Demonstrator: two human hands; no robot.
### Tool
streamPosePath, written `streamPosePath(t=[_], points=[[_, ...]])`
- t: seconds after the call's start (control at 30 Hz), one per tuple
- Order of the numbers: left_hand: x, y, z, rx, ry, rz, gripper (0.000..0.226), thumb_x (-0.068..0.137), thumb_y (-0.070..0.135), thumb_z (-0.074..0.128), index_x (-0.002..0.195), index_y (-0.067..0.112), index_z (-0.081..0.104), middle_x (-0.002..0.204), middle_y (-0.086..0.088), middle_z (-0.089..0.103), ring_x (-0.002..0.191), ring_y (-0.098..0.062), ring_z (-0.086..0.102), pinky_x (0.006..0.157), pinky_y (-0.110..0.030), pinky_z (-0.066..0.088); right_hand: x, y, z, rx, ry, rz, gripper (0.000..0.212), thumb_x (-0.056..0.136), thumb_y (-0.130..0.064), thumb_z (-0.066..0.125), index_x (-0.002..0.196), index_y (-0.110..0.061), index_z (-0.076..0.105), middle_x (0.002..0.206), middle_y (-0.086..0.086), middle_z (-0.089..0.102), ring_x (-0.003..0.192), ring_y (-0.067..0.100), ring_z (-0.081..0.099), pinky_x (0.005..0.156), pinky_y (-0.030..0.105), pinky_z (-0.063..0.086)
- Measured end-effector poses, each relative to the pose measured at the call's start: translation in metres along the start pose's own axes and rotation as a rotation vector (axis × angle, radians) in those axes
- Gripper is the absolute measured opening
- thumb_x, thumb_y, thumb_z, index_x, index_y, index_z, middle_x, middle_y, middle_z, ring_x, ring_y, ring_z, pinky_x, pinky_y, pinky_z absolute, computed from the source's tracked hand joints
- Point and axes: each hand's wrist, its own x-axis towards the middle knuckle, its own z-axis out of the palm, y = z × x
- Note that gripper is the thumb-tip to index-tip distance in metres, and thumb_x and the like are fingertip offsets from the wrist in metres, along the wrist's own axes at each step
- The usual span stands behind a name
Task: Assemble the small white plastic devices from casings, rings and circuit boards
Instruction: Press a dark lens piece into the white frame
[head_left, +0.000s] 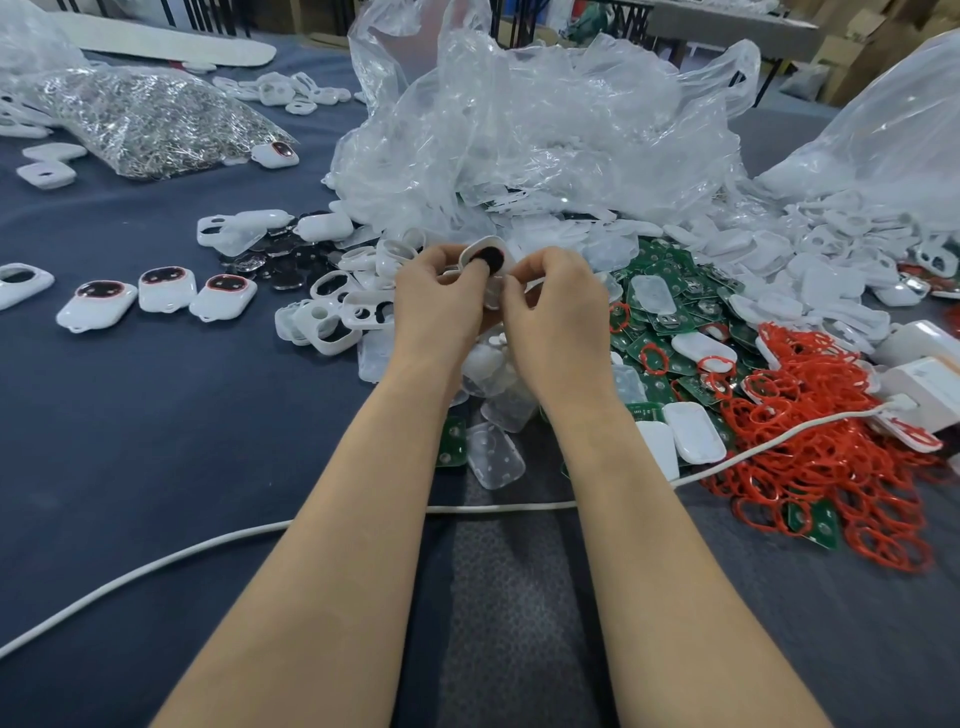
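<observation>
While both forearms stretch out over the dark blue worktop (156, 441), the left hand (441, 299) and the right hand (558, 306) meet above a heap of parts. Between them they hold one white casing (474, 250), lifted clear of the pile and tilted toward the camera.

The left grip is clamped on the casing, with the fingers curled under its left side and the thumb laid against the dark round insert (493, 258) in its opening. The right grip is clamped on it too, the fingertips pinching its right edge. Whether those fingers hold anything more behind it cannot be told.

Three finished devices (167, 288) with dark, red-rimmed windows lie in a row on the left of the worktop, well apart from the hands. Empty casing shells (332, 317) are heaped just left of the left hand. Green circuit boards (675, 291) spread to the right of the right hand, and red rings (831, 452) spill farther right, some lying on the boards. Translucent covers (493, 457) lie between and under the wrists.

A white cable (208, 545) runs across the worktop beneath both forearms. Behind the hands sits a crumpled clear plastic bag (545, 130), and a bag of small metal parts (156, 119) rests at the far left.
</observation>
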Motion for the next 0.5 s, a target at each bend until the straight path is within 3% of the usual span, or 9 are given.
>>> streamPosePath(t=[0.37,0.5], points=[[-0.0041,0.0015,0.0023,0.006,-0.094,0.040,0.013,0.089,0.002,0.060,0.090,0.014,0.062,0.064,0.004,0.068,0.059,-0.007,0.067,0.056,-0.018,0.052,0.0022,0.0046,0.0004,0.072,0.065,0.035,0.006,0.090,-0.013,0.055,0.089,-0.009,0.060,0.093,0.008,0.063,0.086,0.023,0.058,0.078,0.033,0.044],[-0.0048,0.0008,0.0028,-0.001,-0.123,0.051,0.016,0.087,0.001,0.064,0.091,0.016,0.059,0.073,0.001,0.069,0.062,-0.005,0.067,0.057,-0.016,0.051,0.0019,0.0055,0.0005,0.099,0.086,0.028,0.002,0.090,-0.012,0.057,0.088,-0.012,0.055,0.093,0.007,0.061,0.081,0.020,0.055,0.068,0.022,0.035]])
